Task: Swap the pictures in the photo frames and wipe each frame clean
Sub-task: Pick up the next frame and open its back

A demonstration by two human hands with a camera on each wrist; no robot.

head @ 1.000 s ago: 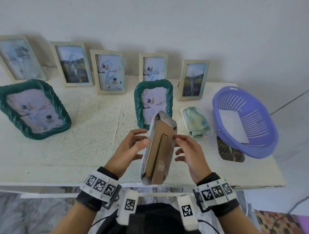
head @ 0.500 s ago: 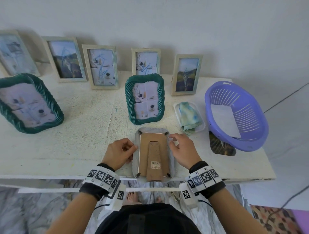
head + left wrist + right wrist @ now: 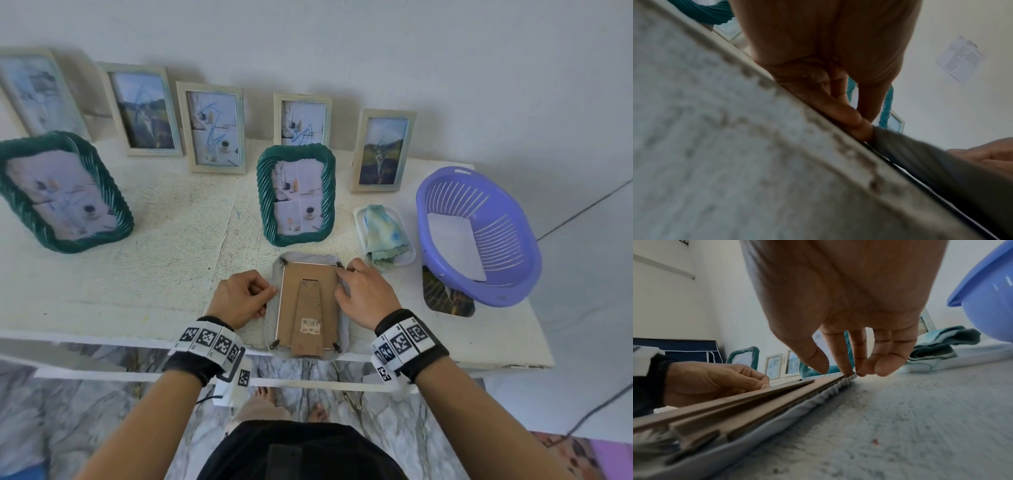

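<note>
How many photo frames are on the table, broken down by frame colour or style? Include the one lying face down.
Pale rectangular frames standing along the wall: 5
Green ribbed frames standing: 2
Grey-white ribbed frame lying face down between the hands: 1
Total: 8

Head overhead; 2 wrist views table-level, sharing frame [image 3: 308, 305].

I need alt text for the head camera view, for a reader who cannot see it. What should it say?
A grey frame lies face down at the near edge of a white table, its brown backing up, with the left hand at its left edge and the right hand at its top right corner. Behind stand seven frames, a cloth and a purple basket.
</note>
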